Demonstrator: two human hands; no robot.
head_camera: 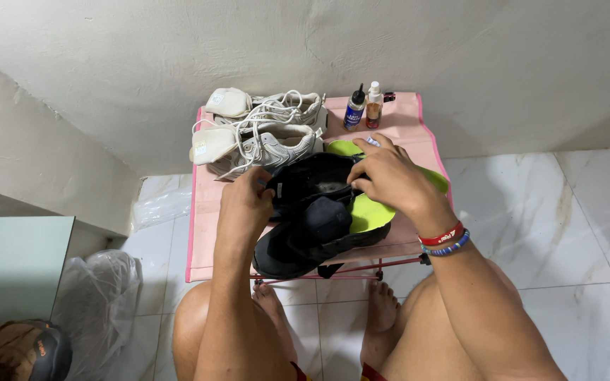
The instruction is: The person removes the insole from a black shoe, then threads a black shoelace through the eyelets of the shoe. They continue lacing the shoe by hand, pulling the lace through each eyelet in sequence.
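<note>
Bare knees and 2 bare feet (383, 310) on the marble floor (573, 226) sit closest to the lens, with both forearms reaching forward from them. The black shoe (315, 226) rests on the near edge of the small pink folding table (202, 240), toe toward the person, its collar pulled wide; it is matte black with a thick dark sole. The left hand (245, 204) curls around the shoe's left collar edge, fingers closed on the fabric. The right hand (390, 176) arches over the opening, fingers bent and pinching the far rim, wrist wearing 2 bands, 1 red and 1 beaded. A lime-green insole (368, 212) lies under the shoe's right side, touching it. Behind sit 2 white sneakers (262, 134) with loose laces, and 2 small bottles (363, 106) stand upright near the wall. A clear plastic bag (97, 289) lies on the floor at left
</note>
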